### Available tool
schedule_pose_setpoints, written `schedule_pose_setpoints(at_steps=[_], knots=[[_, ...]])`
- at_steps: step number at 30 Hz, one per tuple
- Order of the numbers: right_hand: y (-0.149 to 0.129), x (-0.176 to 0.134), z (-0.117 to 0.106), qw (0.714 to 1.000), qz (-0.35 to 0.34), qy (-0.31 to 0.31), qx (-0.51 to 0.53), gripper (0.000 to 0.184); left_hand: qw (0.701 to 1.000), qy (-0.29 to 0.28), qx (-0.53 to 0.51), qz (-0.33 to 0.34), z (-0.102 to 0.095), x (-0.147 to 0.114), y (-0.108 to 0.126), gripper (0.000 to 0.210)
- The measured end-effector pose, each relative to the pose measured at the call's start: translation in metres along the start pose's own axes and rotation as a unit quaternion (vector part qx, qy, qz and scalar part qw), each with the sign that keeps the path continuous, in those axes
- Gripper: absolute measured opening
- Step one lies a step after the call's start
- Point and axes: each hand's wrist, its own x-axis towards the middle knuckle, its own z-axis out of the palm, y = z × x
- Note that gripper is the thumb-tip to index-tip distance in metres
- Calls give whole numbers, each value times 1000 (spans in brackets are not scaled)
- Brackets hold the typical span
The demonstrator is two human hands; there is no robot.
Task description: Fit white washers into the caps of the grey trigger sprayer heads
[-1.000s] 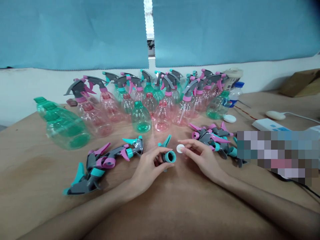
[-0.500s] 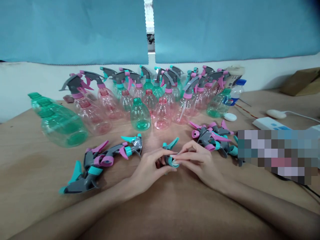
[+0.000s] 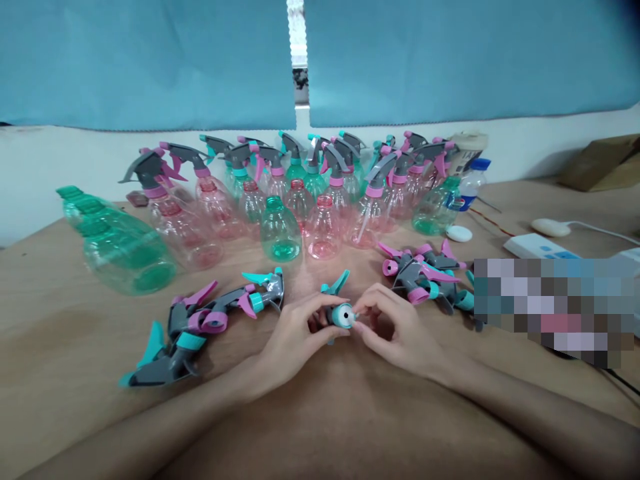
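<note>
Wrapped round a grey and teal trigger spray head [image 3: 343,316] is my left hand [image 3: 301,328], its thumb and fingers closed on the body. The teal collar faces me, with a white inside and a dark hole in the middle. My right hand [image 3: 396,325] is closed in a pinch at the collar's right edge, thumb and forefinger on the rim. To the left lie several loose spray heads [image 3: 175,357] in grey, teal and pink. More loose spray heads [image 3: 420,270] are heaped to the right, past my right hand.
Several pink and green bottles stand behind, some with spray heads, some open-necked, such as a green bottle [image 3: 281,230]. Green bottles [image 3: 130,250] lean at the left. A white disc [image 3: 459,233], a power strip [image 3: 540,247] and a cardboard box [image 3: 600,163] are at the right.
My right fingers have moved off the collar's mouth to its right edge, and the white inside with its hole now shows. My left hand keeps its hold on the spray head.
</note>
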Motion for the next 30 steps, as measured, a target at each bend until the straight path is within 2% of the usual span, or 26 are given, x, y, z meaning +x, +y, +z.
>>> schedule_pose_setpoints(at_steps=[4,12,19,30], knots=[[-1,0,1,1000,15,-19,-12,16,999,11,29,20,1,-1,-1,24],[0,2,2,999,34,-10,-1,8,997,22,63,47,1,-3,1,26],[3,0,2,999,32,-29,-21,13,995,22,82,52,1,-3,-1,26],[5,-1,5,999,29,-20,-30,18,994,6,86,63,0,-3,1,23]])
